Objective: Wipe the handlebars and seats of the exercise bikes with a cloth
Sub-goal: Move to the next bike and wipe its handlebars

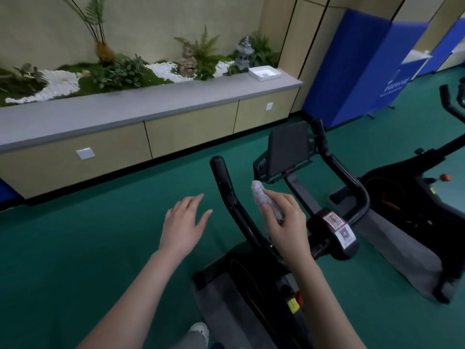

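Cloth [266,201], pale grey and rolled into a wad, pinched in right hand [285,222] between thumb and curled fingers, one end poking up past the fingertips. Held just beside the left handlebar [227,195] of the near bike [251,280], between that bar and the black screen [289,149]; contact with the bar not clear. Left hand [182,226] open, fingers spread and relaxed, palm down, hovering over green floor [88,248] to the left of the bar, holding nothing, apart from it. Right handlebar [352,182] curving up behind the screen. Stickers [338,226] on the black hub at the stem, just right of the right hand. Second bike [407,195] to the right, well apart, red knob [444,177] on its frame. Long cabinet [151,109] along the wall with grey top, ferns [203,51], white pebbles [60,81] and stone lantern [244,52] behind, white tray [264,73] at its right end. Blue panels [352,59] beyond. Shoe tip [200,329] at bottom edge.
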`<state>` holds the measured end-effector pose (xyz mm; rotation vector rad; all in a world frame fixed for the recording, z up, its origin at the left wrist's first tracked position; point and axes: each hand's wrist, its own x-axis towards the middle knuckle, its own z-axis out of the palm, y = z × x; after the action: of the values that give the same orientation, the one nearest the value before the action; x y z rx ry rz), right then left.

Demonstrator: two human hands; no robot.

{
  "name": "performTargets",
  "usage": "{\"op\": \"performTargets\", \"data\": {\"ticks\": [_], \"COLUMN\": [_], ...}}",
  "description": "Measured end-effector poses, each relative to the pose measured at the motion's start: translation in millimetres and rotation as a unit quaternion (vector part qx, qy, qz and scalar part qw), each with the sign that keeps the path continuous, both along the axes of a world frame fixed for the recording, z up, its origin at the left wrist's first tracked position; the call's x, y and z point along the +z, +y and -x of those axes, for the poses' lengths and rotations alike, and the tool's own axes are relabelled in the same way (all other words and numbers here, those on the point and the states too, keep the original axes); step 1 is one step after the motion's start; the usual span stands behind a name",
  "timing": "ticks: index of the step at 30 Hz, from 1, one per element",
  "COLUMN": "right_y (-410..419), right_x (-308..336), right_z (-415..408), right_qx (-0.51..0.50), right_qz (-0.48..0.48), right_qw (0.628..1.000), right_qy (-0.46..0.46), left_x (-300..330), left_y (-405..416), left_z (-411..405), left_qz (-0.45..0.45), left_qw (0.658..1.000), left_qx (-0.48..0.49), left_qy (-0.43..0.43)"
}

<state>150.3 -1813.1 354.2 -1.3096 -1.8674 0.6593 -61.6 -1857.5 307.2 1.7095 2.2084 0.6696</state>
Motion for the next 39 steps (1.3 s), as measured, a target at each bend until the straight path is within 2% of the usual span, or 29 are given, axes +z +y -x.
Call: {"op": "performTargets", "data": {"ticks": [5,10,14,19,22,26,33,36,39], "right_y": [21.3,52.9,84.9,122.8,134.7,130.1,98.3,86.1,73.9], "right_x": [9.9,33.5,42.7,42.4,44.9,48.7,19.6,7.7,-7.9], "right_z": [22.0,59.2,89.7,110.8,117.0,115.8,106.2,94.2,78.5], "right_qx": [0.031,0.089,0.161,0.244,0.269,0.238,0.144,0.114,0.096], "right_qz": [-0.034,-0.074,-0.086,-0.017,0.036,0.118,0.085,0.127,0.184], "right_qw": [0.999,0.993,0.98,0.95,0.938,0.95,0.984,0.985,0.978], "right_qy": [-0.012,-0.022,-0.079,-0.193,-0.215,-0.162,-0.053,-0.001,0.009], "left_x": [8.7,21.4,28.9,27.4,26.1,25.9,23.9,24.3,25.2], "left_y": [40.5,70.4,80.9,88.2,90.1,88.5,88.7,88.3,87.7], "left_z": [11.4,12.0,6.4,-0.6,-3.5,-3.8,1.2,1.8,3.1], "left_qz": [-0.048,-0.121,-0.146,-0.156,-0.165,-0.172,-0.165,-0.166,-0.166], "left_qw": [0.994,0.968,0.942,0.896,0.864,0.836,0.845,0.849,0.851], "left_qx": [0.026,0.078,0.111,0.142,0.166,0.17,0.161,0.159,0.151], "left_qy": [-0.095,-0.207,-0.281,-0.392,-0.446,-0.492,-0.483,-0.476,-0.475]}}
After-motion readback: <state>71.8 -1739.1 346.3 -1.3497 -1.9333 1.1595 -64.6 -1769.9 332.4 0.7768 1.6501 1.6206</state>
